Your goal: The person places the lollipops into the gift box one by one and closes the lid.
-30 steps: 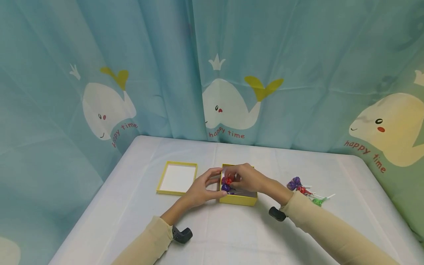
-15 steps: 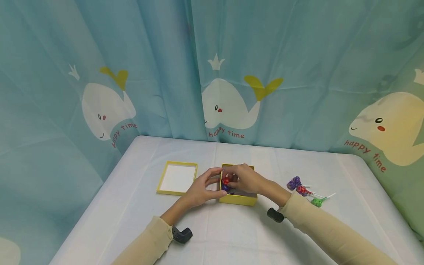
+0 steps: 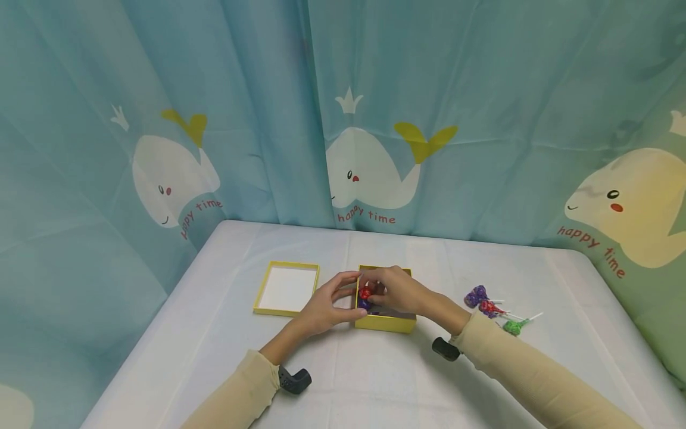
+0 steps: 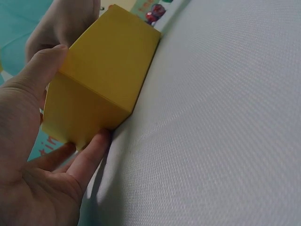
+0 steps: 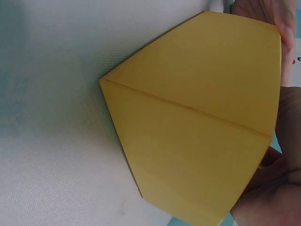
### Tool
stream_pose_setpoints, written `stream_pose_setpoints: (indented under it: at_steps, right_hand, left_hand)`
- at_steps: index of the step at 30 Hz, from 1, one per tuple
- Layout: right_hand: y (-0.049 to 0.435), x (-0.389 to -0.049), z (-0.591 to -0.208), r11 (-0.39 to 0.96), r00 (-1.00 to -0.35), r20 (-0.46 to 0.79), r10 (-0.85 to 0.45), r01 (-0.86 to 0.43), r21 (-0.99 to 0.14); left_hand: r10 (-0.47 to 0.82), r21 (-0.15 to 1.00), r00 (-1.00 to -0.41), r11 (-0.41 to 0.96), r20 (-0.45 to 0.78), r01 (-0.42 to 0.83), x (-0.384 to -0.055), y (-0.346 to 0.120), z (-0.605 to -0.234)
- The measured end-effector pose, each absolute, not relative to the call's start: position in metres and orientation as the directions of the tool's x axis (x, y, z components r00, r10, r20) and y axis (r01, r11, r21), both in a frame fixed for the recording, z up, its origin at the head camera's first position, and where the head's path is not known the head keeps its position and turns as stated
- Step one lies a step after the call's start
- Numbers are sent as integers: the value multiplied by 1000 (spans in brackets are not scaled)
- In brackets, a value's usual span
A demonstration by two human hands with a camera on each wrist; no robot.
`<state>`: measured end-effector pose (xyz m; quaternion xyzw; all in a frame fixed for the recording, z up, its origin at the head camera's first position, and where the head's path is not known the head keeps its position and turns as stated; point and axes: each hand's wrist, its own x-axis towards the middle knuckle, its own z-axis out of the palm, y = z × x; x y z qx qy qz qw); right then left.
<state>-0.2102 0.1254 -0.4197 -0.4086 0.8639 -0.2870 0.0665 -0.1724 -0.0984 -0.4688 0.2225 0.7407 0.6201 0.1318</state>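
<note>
An open yellow box point(image 3: 384, 324) stands on the table in the head view. My left hand point(image 3: 324, 307) grips its left end, thumb near the front corner. In the left wrist view the fingers lie against the side of the box point(image 4: 110, 56). My right hand point(image 3: 399, 291) reaches inside from above and pinches a red-wrapped lollipop point(image 3: 365, 293). Below that, a purple-wrapped lollipop point(image 3: 364, 304) shows in the box. The right hand hides much of the box's inside. Only the outer walls of the box point(image 5: 188, 103) show in the right wrist view.
A shallow yellow-edged lid point(image 3: 291, 289), white inside, lies left of the box. To the right lie a purple lollipop cluster point(image 3: 476, 296), a red lollipop point(image 3: 490, 308) and a green lollipop point(image 3: 513, 327), with white sticks. A whale-print curtain point(image 3: 284, 179) hangs behind the table.
My right hand has shifted slightly left and lower inside the box, and the red lollipop has moved a little left with it. My left hand has stayed in place on the box.
</note>
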Motion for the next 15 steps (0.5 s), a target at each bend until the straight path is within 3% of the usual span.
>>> stream_pose_setpoints:
  at_steps: [15]
  right_hand:
    - [129,-207,-418,514,-663,114,-740,-666,-540]
  left_hand:
    - [484,976,-873,152,67,159,-173,-98,-470]
